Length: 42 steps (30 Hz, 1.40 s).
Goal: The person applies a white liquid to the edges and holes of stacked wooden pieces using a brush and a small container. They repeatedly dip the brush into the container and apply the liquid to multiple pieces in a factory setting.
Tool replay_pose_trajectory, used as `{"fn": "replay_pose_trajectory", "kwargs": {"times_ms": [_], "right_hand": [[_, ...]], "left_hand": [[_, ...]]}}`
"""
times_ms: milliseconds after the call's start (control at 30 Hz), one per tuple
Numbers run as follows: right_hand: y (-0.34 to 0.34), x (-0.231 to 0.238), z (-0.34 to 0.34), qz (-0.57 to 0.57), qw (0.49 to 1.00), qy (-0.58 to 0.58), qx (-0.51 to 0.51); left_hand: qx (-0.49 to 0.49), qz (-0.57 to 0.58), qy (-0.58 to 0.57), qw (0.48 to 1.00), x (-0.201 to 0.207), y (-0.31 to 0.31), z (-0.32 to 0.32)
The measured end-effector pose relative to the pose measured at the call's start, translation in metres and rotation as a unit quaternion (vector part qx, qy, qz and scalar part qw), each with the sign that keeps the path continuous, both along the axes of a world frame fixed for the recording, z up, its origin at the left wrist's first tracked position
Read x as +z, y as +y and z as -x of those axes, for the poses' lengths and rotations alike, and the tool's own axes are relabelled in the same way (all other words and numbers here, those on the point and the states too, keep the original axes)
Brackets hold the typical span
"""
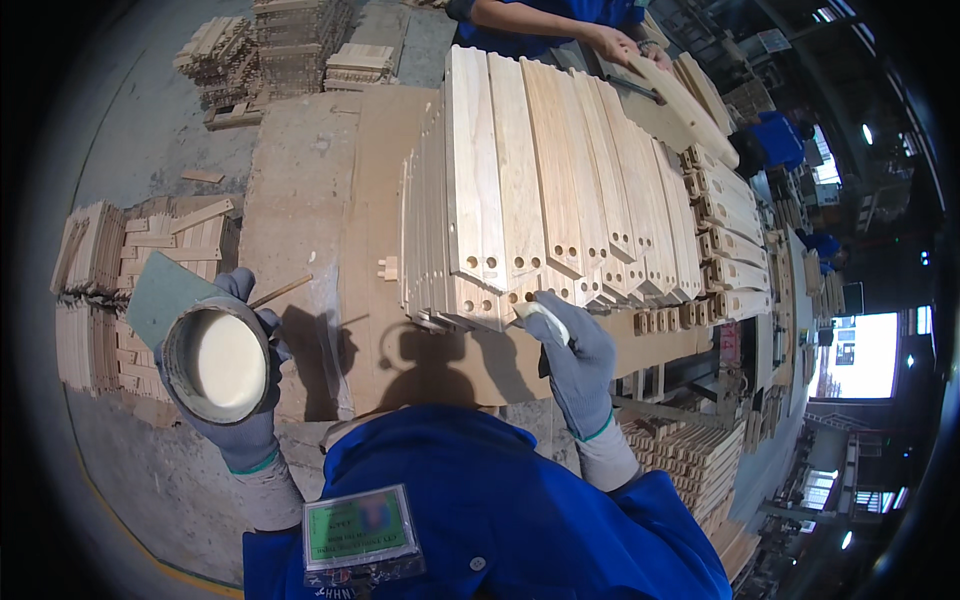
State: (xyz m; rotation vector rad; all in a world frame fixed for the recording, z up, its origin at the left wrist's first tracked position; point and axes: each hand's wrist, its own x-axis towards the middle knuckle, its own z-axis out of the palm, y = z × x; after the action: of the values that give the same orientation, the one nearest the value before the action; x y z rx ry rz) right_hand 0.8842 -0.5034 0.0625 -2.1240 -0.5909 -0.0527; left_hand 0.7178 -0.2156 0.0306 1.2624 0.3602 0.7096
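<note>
The left hand (238, 436) curls its grip around a pot (180, 365) of cream-coloured liquid (228, 360), left of drilled wooden slats (515, 160), while the right hand (585, 367) pinches a small white object (545, 323) beside them.

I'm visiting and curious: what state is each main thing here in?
Round, grey-rimmed container: open, holding cream-coloured liquid.
Left grey-gloved hand: closed around the container.
Pale, long wooden planks: stacked, near ends drilled.
Small white object: held near the planks' drilled ends.
Right grey-gloved hand: closed on the white object.
Flat greenish sheet: partly hidden behind the container.
Green-and-white rectangular badge: on the blue garment.
</note>
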Motion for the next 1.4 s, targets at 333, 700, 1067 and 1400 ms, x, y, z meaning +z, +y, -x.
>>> {"fn": "replay_pose_trajectory", "kwargs": {"times_ms": [333,700,1067,1400], "right_hand": [[-0.022,0.018,0.009,-0.127,0.978,0.150,-0.068],[-0.032,0.005,-0.017,-0.117,0.972,0.162,-0.121],[-0.036,0.002,-0.015,-0.064,0.980,0.136,-0.127],[-0.055,0.029,-0.020,-0.245,0.925,0.209,-0.200]], "left_hand": [[-0.131,0.226,-0.193,0.946,-0.009,0.006,0.002],[-0.176,0.268,-0.215,0.923,-0.004,0.004,-0.001],[-0.179,0.288,-0.227,0.913,-0.004,0.002,-0.001],[-0.169,0.254,-0.206,0.930,-0.006,0.001,-0.005]]}}
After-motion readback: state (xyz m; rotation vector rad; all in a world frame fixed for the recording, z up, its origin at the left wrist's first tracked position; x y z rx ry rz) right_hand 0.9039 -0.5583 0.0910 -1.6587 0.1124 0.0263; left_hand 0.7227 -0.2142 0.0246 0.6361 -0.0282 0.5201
